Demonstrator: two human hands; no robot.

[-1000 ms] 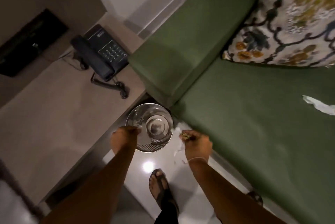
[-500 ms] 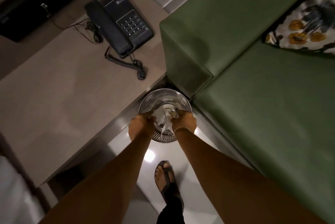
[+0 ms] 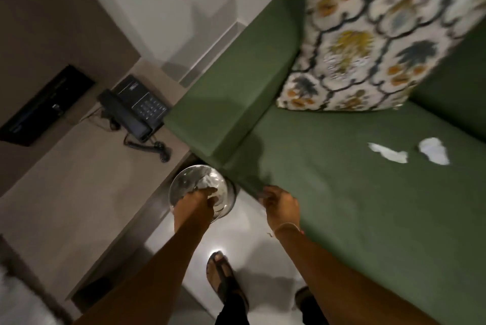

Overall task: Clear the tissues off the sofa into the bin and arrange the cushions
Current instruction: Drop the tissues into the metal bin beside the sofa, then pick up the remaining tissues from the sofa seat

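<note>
**Dropped the load cleanly, then went back for the two left on the seat**

Found the left hand (image 3: 196,199) down at the mouth of the bin (image 3: 178,185), fingers curled over the near rim, white tissue (image 3: 207,182) crumpled just beyond the fingertips. Could not tell through the blur whether that grip was shut on the paper or already free of it. Judged the step in hand as the release: best done low inside the rim, fingers spread fully, nothing left to drift onto the floor beside the sandalled foot (image 3: 219,274).

Saw the right hand (image 3: 281,203) at the front edge of the sofa (image 3: 342,219), fingers loosely bent and apart, nothing visibly held — ready for the next pick.

Noted two tissues on the green seat: a flat torn piece (image 3: 388,155) and a balled one (image 3: 434,151) just beside it, both well apart from either hand, further along the seat on the right hand's side. Reckoned a lean along the seat needed, right hand first.

Left the patterned cushion (image 3: 368,35) propped against the back corner, untouched.
</note>
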